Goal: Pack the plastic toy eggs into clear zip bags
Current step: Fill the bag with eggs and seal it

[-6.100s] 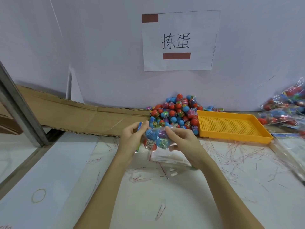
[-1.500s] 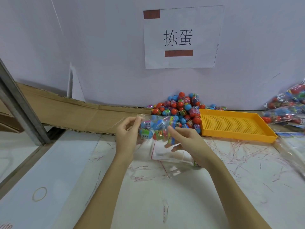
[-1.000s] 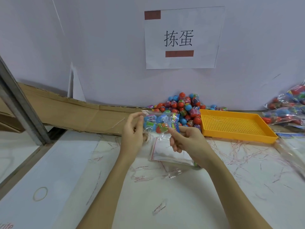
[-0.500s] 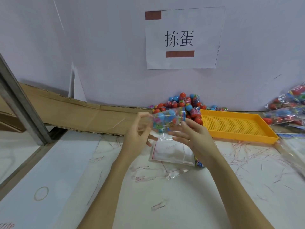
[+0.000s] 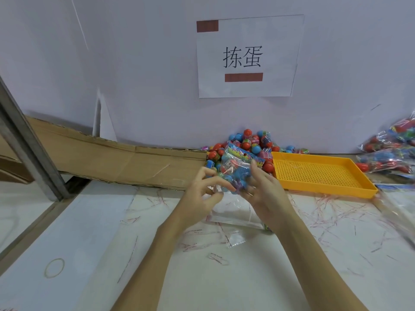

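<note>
Your left hand (image 5: 202, 194) pinches the lower edge of the filled zip bag (image 5: 238, 169), and your right hand (image 5: 265, 189) grips its side, holding it above the surface at 12 o'clock, before the loose egg pile (image 5: 249, 144). If the zip isn't fully sealed, tilting it could spill eggs.

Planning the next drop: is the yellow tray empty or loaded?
Empty: the yellow tray shows only its bare perforated floor; the loose eggs lie beside it.
</note>
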### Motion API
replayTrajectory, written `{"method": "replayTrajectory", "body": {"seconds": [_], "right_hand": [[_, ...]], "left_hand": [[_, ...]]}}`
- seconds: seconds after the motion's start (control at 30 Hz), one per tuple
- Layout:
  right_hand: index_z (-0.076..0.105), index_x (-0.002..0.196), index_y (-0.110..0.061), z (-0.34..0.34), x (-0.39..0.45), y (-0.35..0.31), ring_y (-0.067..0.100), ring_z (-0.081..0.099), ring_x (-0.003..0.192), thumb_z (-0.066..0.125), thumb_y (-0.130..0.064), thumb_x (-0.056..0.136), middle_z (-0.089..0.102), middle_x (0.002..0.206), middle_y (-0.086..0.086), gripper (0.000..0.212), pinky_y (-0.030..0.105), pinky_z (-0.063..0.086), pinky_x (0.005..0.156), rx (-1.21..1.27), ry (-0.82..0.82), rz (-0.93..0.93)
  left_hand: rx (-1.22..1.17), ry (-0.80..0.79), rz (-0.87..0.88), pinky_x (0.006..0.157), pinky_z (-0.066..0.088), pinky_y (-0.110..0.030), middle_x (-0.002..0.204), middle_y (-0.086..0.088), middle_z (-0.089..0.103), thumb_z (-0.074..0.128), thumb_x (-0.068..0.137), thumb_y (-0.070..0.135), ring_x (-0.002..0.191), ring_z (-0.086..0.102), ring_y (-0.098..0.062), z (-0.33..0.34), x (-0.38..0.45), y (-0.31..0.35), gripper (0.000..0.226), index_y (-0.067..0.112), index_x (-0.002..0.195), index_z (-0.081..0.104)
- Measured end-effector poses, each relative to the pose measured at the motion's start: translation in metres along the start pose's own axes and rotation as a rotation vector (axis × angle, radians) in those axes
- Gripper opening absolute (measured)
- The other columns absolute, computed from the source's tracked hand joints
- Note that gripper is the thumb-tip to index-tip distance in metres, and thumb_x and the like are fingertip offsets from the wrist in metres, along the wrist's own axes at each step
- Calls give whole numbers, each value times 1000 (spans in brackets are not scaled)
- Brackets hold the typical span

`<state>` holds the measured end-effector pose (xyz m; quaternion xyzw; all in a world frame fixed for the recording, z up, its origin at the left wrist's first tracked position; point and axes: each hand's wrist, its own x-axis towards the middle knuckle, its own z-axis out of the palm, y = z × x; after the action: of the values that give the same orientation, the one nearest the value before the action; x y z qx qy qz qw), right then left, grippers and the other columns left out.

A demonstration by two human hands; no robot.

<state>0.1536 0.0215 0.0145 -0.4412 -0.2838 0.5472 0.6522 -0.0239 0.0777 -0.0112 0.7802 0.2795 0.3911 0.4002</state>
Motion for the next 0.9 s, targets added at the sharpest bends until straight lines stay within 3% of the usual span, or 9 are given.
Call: {"method": "replayTrajectory", "body": {"seconds": [0.07,0.17,0.3,0.4,0.5,0.63,0.73,0.9], "right_hand": [[69,116,-14,-1,-2,1,25,76,95,60,-35,100,78,106,8,28,30,61,72,-66,45,-57],[71,111,-17,-2,-3,2,22,77,87,62,-31,99,79,99,5,20,26,59,62,-103,93,-93],[72,111,-21,-2,0,4,20,77,91,61,-36,100,79,97,1,22,25,61,66,-155,92,-135],[70,118,-22,-1,0,1,26,75,100,64,-46,94,78,108,5,35,33,62,77,-107,-89,-13],[60,130,-33,-5,0,6,37,74,100,76,-30,91,77,112,1,42,37,63,78,-187,-230,-12],[58,125,-41,-7,-1,9,37,76,94,77,-23,91,78,105,-2,43,29,62,76,-264,-223,-83],[61,120,-36,-6,-2,6,32,77,90,76,-25,91,78,102,-2,35,26,60,72,-317,-205,-91],[70,113,-6,-3,-5,2,20,72,76,74,-31,91,75,92,7,34,24,56,67,-408,-135,-62]], "left_hand": [[-103,12,-21,80,56,-27,108,-1,56,66,99,8,91,63,-14,0,1,0,20,25,111,70],[-263,33,-153,73,57,-29,92,1,64,72,96,10,82,65,-16,0,2,-4,36,26,120,52],[-418,-10,-224,71,53,-26,92,1,69,76,91,13,79,62,-16,-4,4,-8,46,25,131,56],[-576,48,-240,71,51,-28,106,-8,69,80,84,18,86,60,-19,-5,6,-10,54,22,135,60],[-677,117,-260,67,52,-24,111,-9,71,78,86,12,84,64,-12,-7,8,-13,54,15,137,59],[-820,133,-326,55,47,-21,88,-1,68,79,85,24,62,56,-7,-8,9,-11,49,9,129,62],[-823,208,-354,48,40,-17,81,2,68,74,86,20,54,47,-7,-8,11,-11,38,9,121,64],[-728,291,-362,47,39,-19,69,2,60,68,98,23,53,46,-9,-4,12,-15,20,14,115,69]]}}
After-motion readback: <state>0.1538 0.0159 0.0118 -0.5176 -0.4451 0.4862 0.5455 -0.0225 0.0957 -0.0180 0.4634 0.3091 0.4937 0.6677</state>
